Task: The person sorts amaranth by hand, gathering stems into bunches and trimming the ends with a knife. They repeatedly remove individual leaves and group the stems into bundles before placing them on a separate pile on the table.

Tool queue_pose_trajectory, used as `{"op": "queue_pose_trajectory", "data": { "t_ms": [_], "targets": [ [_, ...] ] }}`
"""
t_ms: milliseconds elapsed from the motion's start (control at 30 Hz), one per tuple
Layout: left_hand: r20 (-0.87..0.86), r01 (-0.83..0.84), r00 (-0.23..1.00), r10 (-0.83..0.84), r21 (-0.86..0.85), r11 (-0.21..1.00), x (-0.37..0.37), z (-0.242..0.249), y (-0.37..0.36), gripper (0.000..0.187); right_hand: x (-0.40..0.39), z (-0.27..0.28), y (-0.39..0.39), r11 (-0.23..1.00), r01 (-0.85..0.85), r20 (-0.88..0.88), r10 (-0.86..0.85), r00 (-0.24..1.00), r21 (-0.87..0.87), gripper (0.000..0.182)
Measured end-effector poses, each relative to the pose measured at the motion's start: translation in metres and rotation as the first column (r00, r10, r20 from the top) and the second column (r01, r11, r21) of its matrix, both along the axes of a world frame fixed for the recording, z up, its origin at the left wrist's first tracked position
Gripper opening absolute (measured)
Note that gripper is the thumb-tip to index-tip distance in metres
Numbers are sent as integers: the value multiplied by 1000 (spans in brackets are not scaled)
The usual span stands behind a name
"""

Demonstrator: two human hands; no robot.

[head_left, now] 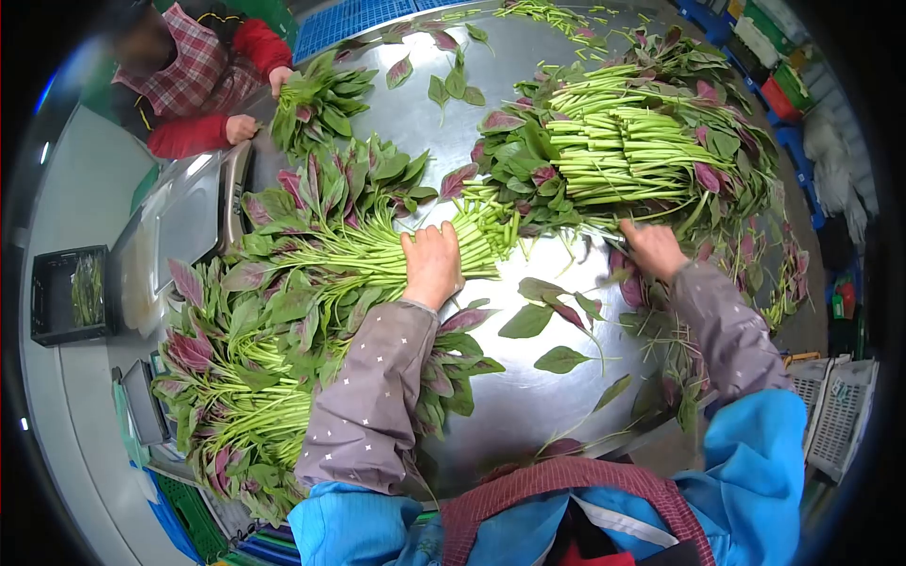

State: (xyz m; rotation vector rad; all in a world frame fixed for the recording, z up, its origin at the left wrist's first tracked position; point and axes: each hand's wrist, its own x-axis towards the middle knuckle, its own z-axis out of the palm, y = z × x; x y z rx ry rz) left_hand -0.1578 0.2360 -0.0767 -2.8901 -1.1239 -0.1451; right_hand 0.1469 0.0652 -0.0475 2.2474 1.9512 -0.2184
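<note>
My left hand point(434, 264) is closed on a bunch of amaranth stems point(363, 250), pressing it against the metal table. The bunch's purple-green leaves point left, and its cut stem ends point(491, 226) lie just right of my fingers. My right hand point(654, 248) is closed at the near edge of a large amaranth pile point(628, 141). A thin, pale, blade-like thing sticks out leftward from its fingers, but I cannot make out what it is. Loose leaves point(528, 321) lie between my hands.
More amaranth bunches point(255, 406) cover the table's left side. Across the table a person in red sleeves point(260, 47) handles a leafy bunch point(321, 99) beside a metal scale point(189, 217). A black crate point(71, 321) stands far left, and grey baskets point(845, 415) stand at right.
</note>
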Motion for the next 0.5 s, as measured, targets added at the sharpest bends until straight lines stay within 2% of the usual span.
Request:
{"op": "queue_pose_trajectory", "data": {
  "t_ms": [67,100,167,233,300,367,433,500],
  "targets": [
    [-17,-11,1000,10,-36,999,2,3,-1,64,-24,20,-10,999,5,-136,-10,991,-38,39],
    [-8,-12,1000,11,-36,999,2,3,-1,64,-38,18,-3,1000,19,-264,-17,964,5,42],
    [7,-2,1000,3,-17,1000,1,3,-2,64,-73,14,31,984,169,-477,-126,870,48,43],
    [18,3,1000,-3,4,1000,0,1,-3,64,-103,4,77,973,196,-635,-77,768,120,44],
    [18,-2,1000,2,2,1000,-1,1,-1,65,-128,-2,115,971,214,-639,-100,762,103,32],
    [18,-6,1000,7,-26,1000,-1,3,-1,66,-136,-6,124,984,176,-565,-157,810,-22,32],
    [1,-9,1000,9,-38,999,-1,4,-1,66,-131,-14,103,988,130,-544,-154,825,-83,33],
    [-3,-14,1000,14,-50,999,0,4,-1,66,-116,-1,47,980,114,-554,-188,811,-165,34]
  ]
}}
